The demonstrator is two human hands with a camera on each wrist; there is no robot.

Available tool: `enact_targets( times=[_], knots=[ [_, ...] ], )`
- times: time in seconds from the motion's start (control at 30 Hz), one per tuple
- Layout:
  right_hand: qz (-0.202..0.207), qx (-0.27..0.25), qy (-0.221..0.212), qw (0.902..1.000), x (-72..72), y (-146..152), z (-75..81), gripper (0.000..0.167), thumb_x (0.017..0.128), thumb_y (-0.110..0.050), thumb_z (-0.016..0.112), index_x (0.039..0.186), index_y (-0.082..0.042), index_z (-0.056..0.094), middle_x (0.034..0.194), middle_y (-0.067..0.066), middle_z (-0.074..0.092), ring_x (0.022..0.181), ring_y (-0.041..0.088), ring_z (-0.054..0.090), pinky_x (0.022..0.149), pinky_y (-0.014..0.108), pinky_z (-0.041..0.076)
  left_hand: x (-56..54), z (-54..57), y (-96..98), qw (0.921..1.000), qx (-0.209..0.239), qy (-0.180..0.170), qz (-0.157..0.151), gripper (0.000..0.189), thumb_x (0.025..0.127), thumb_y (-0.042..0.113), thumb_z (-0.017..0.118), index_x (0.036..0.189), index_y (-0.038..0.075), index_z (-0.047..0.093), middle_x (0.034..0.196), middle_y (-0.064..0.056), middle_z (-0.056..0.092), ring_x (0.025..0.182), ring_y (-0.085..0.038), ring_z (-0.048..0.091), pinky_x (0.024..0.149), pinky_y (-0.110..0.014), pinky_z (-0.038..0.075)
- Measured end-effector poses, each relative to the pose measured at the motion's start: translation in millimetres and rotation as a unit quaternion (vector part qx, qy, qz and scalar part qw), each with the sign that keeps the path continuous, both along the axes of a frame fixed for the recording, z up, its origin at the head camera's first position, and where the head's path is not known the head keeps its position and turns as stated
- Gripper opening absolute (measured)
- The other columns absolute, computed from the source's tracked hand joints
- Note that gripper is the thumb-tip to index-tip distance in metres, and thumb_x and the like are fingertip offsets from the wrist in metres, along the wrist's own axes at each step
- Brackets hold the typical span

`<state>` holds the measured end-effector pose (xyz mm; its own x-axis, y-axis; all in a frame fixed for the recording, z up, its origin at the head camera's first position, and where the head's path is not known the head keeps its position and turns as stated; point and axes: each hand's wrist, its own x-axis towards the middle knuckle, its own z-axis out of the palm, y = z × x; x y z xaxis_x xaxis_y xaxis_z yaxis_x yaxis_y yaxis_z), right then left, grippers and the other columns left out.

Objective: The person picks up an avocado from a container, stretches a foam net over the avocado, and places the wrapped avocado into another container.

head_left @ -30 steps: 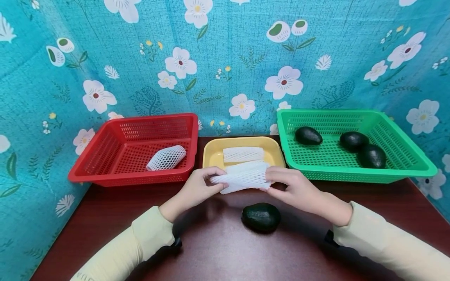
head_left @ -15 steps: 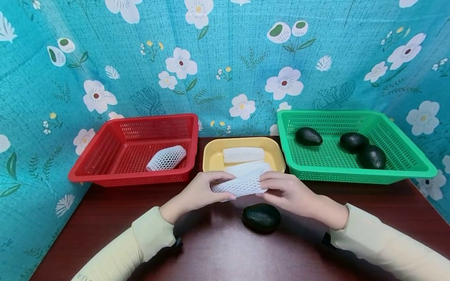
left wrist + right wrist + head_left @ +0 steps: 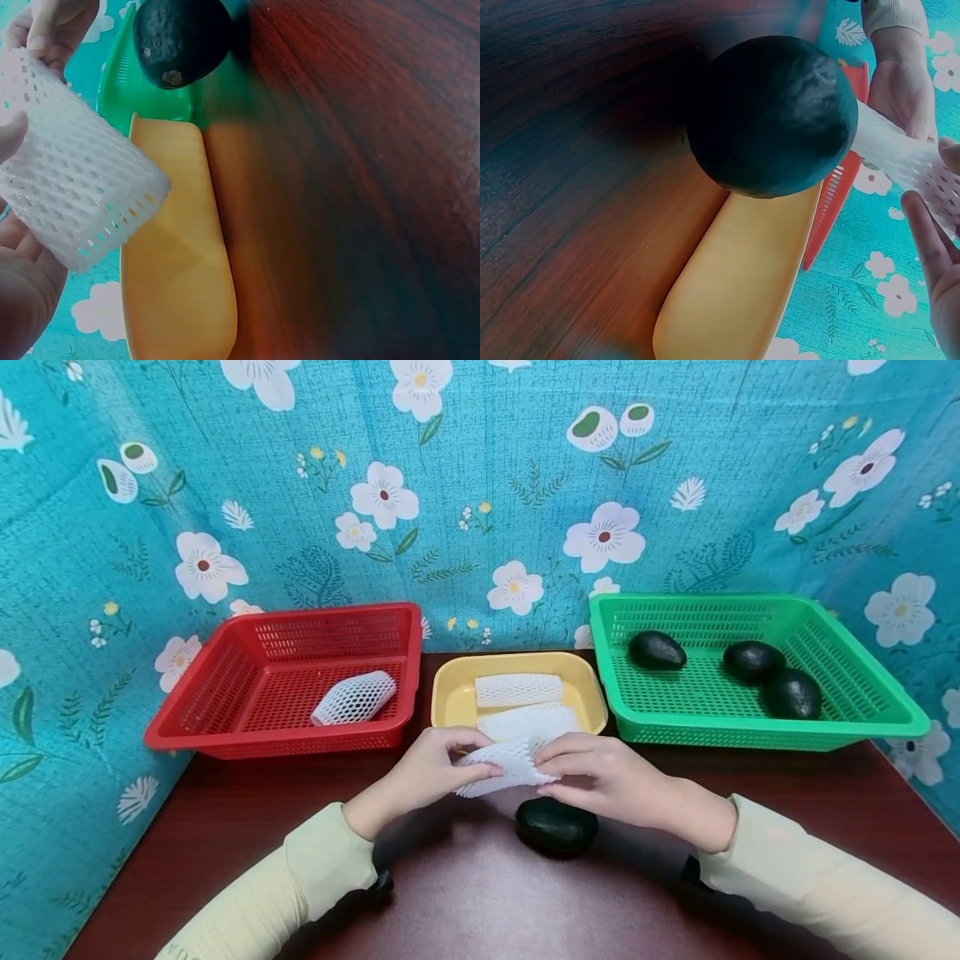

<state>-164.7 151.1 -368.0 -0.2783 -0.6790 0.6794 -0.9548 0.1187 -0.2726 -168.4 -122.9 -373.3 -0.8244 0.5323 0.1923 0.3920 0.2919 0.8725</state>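
Between my two hands is a white foam net sleeve (image 3: pixel 508 762), raised just in front of the yellow tray. My left hand (image 3: pixel 427 772) grips its left end, thumb across the near face and fingers behind. At the other end my right hand (image 3: pixel 618 778) pinches the mesh between thumb and fingers. In the left wrist view, the sleeve's open end (image 3: pixel 124 217) shows as a flattened tube. A dark avocado (image 3: pixel 557 831) lies on the table just below the right fingertips, and it looms large in the right wrist view (image 3: pixel 772 120).
Behind the hands, the yellow tray (image 3: pixel 452 693) bears more white foam sleeves (image 3: pixel 517 690). At left stands a red basket (image 3: pixel 225 739) with one net-wrapped item (image 3: pixel 354 697). The green basket (image 3: pixel 765 732) at right holds 3 avocados (image 3: pixel 657 650). A flowered cloth hangs behind.
The sleeve has come nearer to me, away from the tray. My right hand has shifted left and down along it, over the avocado's far edge, and the mesh between the hands looks more bunched.
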Motion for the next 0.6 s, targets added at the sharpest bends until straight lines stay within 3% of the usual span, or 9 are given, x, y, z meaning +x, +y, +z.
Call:
enact_targets(
  times=[0.33, 0.6],
  knots=[
    [-0.020, -0.009, 0.003, 0.9997, 1.1, 7.8, -0.6, 0.029, 0.102, -0.035, 0.063, 0.092, -0.012, 0.078, 0.088, -0.003, 0.074, 0.077, 0.008, 0.068, 0.069, 0.022, 0.056, -2.5, 3.7, -2.7, 0.9987, 0.019, -0.028, 0.037, 0.016, 0.088, 0.013, 0.082, 0.101, 0.005, 0.078, 0.101, -0.007, 0.076, 0.082, -0.018, 0.072, 0.074, -0.033, 0.061],
    [0.000, 0.009, 0.004, 0.9999, 2.0, 13.5, -0.4, 0.027, 0.103, -0.031, 0.062, 0.093, -0.011, 0.078, 0.087, -0.003, 0.073, 0.076, 0.009, 0.067, 0.070, 0.022, 0.056, -5.1, -2.7, -7.9, 0.9991, 0.020, -0.019, 0.032, 0.015, 0.089, 0.010, 0.081, 0.102, 0.004, 0.078, 0.101, -0.007, 0.075, 0.079, -0.018, 0.070, 0.073, -0.031, 0.060]
  ],
)
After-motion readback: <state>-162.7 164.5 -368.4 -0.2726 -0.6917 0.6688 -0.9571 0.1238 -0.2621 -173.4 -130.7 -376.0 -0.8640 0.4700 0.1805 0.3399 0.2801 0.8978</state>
